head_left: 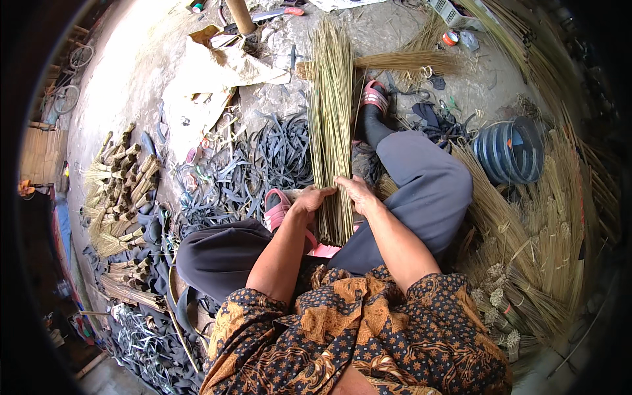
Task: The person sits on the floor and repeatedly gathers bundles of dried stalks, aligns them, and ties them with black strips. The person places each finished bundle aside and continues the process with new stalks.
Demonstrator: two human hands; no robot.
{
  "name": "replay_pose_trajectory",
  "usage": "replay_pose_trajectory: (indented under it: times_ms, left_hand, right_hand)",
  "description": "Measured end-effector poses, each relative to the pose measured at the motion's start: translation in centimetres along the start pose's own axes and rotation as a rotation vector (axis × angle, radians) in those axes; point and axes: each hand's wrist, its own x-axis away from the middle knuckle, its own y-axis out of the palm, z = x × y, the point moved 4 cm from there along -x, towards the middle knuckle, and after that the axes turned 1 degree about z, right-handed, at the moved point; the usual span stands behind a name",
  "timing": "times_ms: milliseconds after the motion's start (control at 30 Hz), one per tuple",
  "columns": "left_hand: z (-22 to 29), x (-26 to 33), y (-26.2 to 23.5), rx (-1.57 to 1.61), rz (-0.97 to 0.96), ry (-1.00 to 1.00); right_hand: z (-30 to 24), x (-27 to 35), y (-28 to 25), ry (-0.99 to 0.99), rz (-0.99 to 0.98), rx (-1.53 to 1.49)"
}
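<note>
A long bundle of dry straw-coloured stalks stands between my knees, its far end fanned out over the floor. My left hand is wrapped round the bundle's left side near its lower end. From the right, my right hand grips the same bundle, thumb lying across the front of the stalks. The fingers behind the bundle are hidden. Another sheaf of stalks lies crosswise on the floor, passing beyond the upright bundle. Dark rubber strips lie heaped just left of the bundle.
Short tied brush bundles are piled at the left. A blue ribbed bucket is at the right beside many loose stalk sheaves. Beige sacking, a wooden post and a red-handled knife are at the far side.
</note>
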Motion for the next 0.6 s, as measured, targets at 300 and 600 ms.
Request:
replay_pose_trajectory:
  times_ms: [300, 600]
  left_hand:
    - [0.4, 0.3, -0.1, -0.053, 0.074, -0.007]
    - [0.3, 0.7, -0.2, -0.074, 0.09, -0.008]
  right_hand:
    - [0.3, -0.9, -0.9, 0.058, 0.189, 0.209]
    - [-1.0, 1.1, 0.3, 0.01, 0.041, 0.143]
